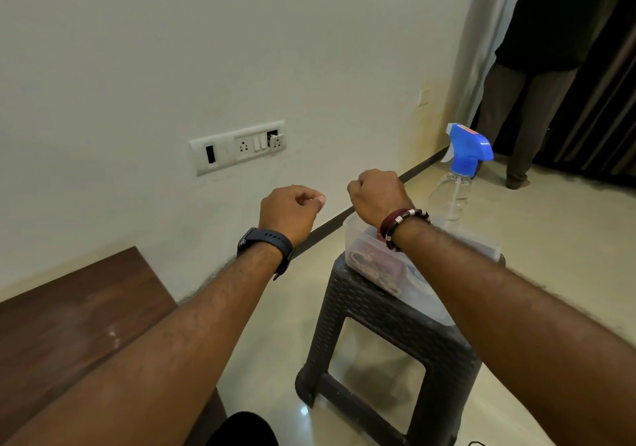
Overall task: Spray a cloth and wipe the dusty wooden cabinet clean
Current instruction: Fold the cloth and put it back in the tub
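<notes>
Bottle (pixel 454 184) upright, nozzle pointing left

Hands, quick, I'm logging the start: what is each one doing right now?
Left hand: raised, fingers curled, holding nothing.
Right hand: raised, fingers curled, holding nothing visible.

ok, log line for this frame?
stage: pre-grasp | left hand: fist, empty | right hand: fist, empty | spray bottle: untouched on stool | cabinet: dusty

Head view — looks forward and down, near both forearms.
</notes>
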